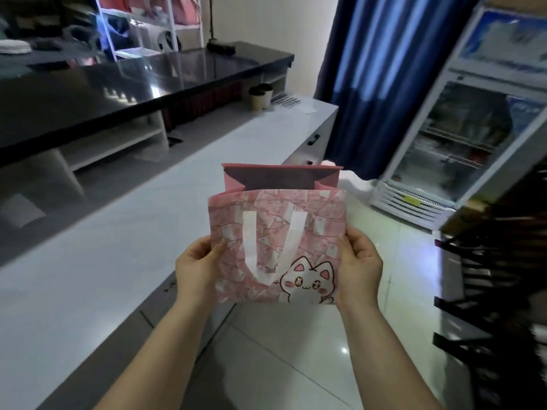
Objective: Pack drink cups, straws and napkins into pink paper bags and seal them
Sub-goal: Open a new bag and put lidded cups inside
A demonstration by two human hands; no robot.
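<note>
Long white counter (142, 220) running past my 9 toward 12 o'clock, glossy black worktop (133, 81) above it at 10, white shelving rack (174, 28) at 11, blue curtain (379, 69) at 1 — daylight glowing through, glass-door fridge (461, 137) at 2, shiny pale floor tiles (296, 356) beneath me at 6.

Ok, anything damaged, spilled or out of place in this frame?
Nothing stands out. The pink bag, pinched at its sides by the left hand and right hand, looks untorn, mouth open, its white handle folded flat on the front. The cups stand upright on the white counter.
</note>
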